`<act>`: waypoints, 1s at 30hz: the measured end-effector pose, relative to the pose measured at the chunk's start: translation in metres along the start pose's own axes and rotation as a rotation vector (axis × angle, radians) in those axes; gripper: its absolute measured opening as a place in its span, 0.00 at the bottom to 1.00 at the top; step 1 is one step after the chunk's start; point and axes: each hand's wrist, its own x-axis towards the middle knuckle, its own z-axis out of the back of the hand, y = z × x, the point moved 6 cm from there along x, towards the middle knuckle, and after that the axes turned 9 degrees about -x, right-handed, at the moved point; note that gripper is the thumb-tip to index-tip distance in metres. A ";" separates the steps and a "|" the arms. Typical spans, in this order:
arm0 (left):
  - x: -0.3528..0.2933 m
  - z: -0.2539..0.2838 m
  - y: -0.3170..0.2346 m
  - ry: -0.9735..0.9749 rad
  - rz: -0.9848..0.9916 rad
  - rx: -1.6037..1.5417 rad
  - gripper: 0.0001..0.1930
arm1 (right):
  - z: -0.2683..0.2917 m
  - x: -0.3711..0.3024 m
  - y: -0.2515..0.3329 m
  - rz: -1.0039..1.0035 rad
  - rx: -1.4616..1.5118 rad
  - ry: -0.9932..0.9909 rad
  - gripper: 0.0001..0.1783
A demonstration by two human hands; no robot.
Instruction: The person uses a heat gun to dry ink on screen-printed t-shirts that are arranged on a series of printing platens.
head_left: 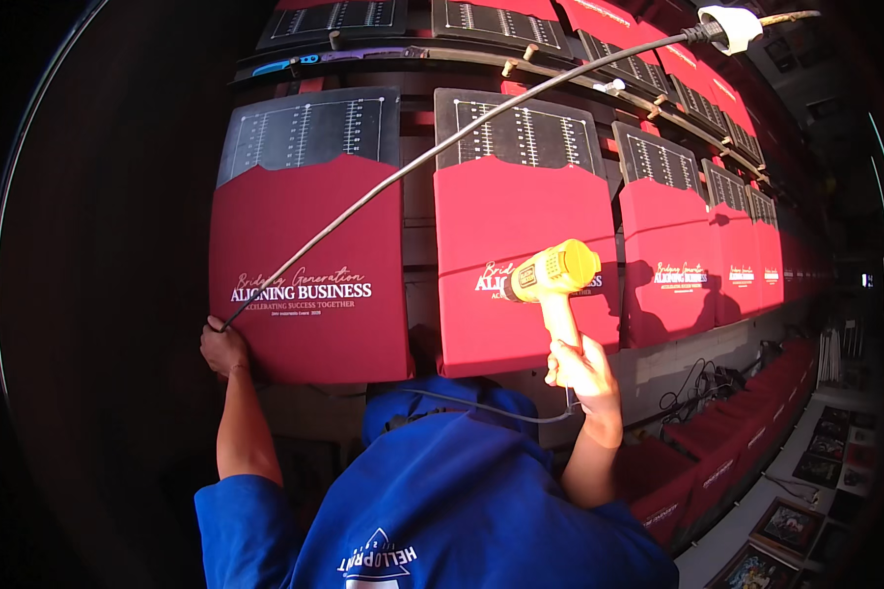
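A blue shirt point(462, 501) fills the lower middle of the frame, cut off at the bottom edge. At middle left, the left hand point(224, 346) pinches the lower corner of a red fabric piece point(314, 265) on its dark ruled board point(309, 128), apparently to keep the cloth flat. At centre, the right hand point(581, 371) has its fingers wrapped round the grip of a yellow heat gun point(552, 275), nozzle aimed at the next red piece point(521, 265). Its cable point(462, 137) rises to a plug point(729, 27) at upper right. Further boards blur away rightward.

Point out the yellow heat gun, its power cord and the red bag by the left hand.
yellow heat gun point(552, 274), head view: barrel.
power cord point(481, 126), head view: mid-span.
red bag point(309, 226), head view: upper front.
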 end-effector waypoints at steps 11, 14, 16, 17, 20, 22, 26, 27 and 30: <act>-0.001 0.002 -0.006 -0.015 -0.007 -0.039 0.27 | -0.012 0.008 0.002 0.044 -0.039 0.059 0.09; -0.004 -0.003 -0.004 0.007 0.015 -0.040 0.27 | -0.007 0.008 0.006 0.006 -0.021 0.090 0.08; -0.001 0.000 -0.004 0.001 0.003 -0.023 0.27 | -0.012 0.008 0.004 0.047 -0.038 0.062 0.08; 0.000 0.002 -0.004 -0.003 -0.002 -0.015 0.27 | -0.014 0.007 0.004 0.067 -0.047 0.048 0.08; -0.002 0.002 -0.002 -0.006 0.008 -0.023 0.26 | -0.015 0.007 0.004 0.033 0.030 0.144 0.08; -0.001 0.002 -0.002 -0.007 0.007 -0.023 0.26 | -0.014 0.009 0.004 0.012 0.041 0.109 0.08; 0.000 0.001 -0.001 -0.022 -0.008 -0.021 0.26 | -0.019 0.012 0.009 0.043 -0.075 0.039 0.08; 0.000 0.000 0.000 -0.025 -0.007 -0.022 0.26 | -0.019 0.012 0.011 0.019 -0.040 0.068 0.08; -0.002 0.001 -0.001 -0.025 -0.001 -0.025 0.26 | -0.018 0.011 0.018 -0.009 0.012 0.100 0.08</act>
